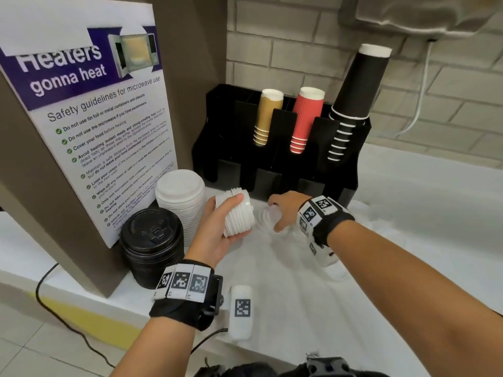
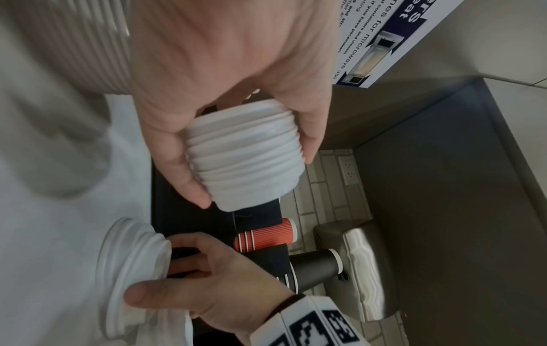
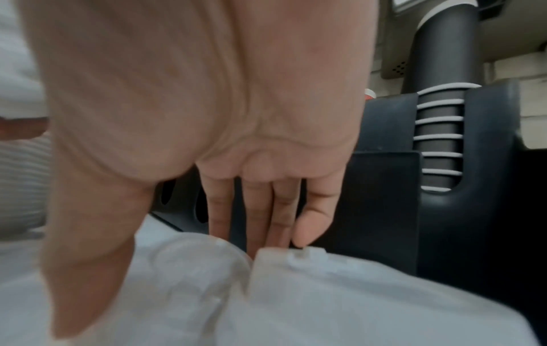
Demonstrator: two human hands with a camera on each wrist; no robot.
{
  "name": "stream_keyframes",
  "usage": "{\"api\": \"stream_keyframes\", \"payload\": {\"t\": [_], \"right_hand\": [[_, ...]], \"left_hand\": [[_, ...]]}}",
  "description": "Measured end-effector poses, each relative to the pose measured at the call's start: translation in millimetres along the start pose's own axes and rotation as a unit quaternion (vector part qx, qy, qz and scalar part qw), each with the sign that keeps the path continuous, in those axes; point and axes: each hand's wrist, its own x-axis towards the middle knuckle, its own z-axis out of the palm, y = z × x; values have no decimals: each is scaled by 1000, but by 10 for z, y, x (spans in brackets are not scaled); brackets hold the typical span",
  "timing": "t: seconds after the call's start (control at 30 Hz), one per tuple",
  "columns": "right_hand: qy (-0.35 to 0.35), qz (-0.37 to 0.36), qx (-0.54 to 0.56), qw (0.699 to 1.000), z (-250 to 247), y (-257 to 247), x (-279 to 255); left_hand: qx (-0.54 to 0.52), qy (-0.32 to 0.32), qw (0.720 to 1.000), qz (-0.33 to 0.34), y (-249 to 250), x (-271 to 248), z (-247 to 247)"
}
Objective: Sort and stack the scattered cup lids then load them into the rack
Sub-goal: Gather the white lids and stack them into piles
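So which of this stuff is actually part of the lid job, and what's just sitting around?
Job:
small white lid stack in left hand
lids under right hand
tall white lid stack
black lid stack
rack

Lying about:
microwave poster
paper cups
white cord

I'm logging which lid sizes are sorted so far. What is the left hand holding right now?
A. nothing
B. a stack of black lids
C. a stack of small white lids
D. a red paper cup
C: the left hand grips a stack of small white lids, lifted off the counter; the black lids stand untouched beside it.
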Motion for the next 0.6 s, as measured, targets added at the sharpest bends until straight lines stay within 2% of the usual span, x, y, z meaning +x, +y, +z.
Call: {"api": "stream_keyframes", "payload": {"t": [0.1, 0.17, 0.23, 0.3, 0.37, 0.4, 0.6], "right_hand": [[27, -8, 76, 997, -51, 24, -99], [66, -14, 178, 982, -121, 64, -227], [115, -25, 341, 933, -167, 92, -419], [146, -49, 490, 858, -149, 50, -654], [151, -86, 584, 793, -58, -34, -838], [149, -100, 606, 775, -6, -82, -904], [161, -113, 614, 765, 111, -236, -1058]], "left_hand": [[4, -8, 1000, 12, 8, -37, 8], [18, -9, 999, 30, 9, -66, 28], [32, -9, 998, 52, 1, -91, 57], [39, -11, 997, 70, -7, -113, 93], [44, -18, 995, 85, -12, -132, 134], [48, -23, 994, 91, -13, -142, 153], [103, -66, 986, 113, 13, -178, 200]]}}
